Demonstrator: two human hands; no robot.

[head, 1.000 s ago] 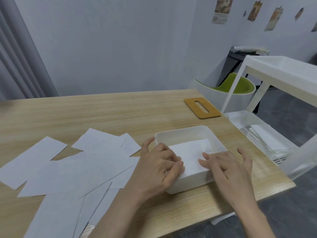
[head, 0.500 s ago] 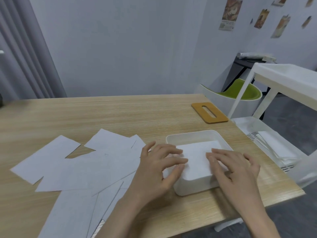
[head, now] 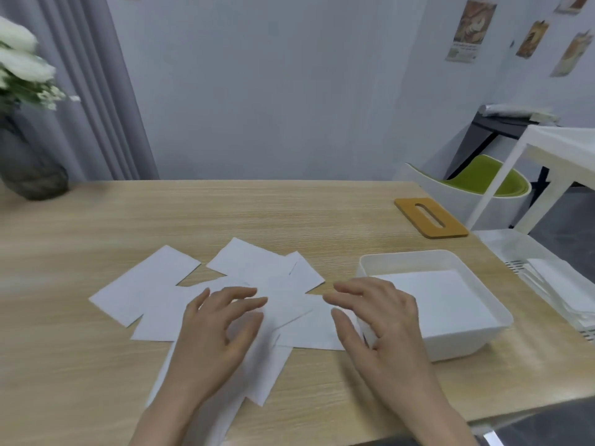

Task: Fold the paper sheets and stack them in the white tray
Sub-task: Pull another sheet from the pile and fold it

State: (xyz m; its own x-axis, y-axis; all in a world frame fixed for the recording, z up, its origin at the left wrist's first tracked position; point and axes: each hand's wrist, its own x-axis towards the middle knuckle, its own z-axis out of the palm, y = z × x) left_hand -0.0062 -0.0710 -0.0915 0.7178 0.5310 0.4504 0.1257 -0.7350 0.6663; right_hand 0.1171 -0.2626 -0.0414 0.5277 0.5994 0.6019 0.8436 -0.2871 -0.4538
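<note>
Your left hand [head: 222, 326] is palm down, fingers spread and loosely bent, thumb splayed off to the right, holding nothing. Your right hand [head: 376, 320] sits beside it at about the same height, also palm down, fingers loosely curved and pointing up-left, thumb tucked low on its left side. Both bare forearms run up from the bottom edge, angled slightly toward each other.

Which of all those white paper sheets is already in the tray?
Only the folded white paper sheet lying flat inside the white plastic tray; the other loose white sheets lie scattered on the wooden table.
</note>
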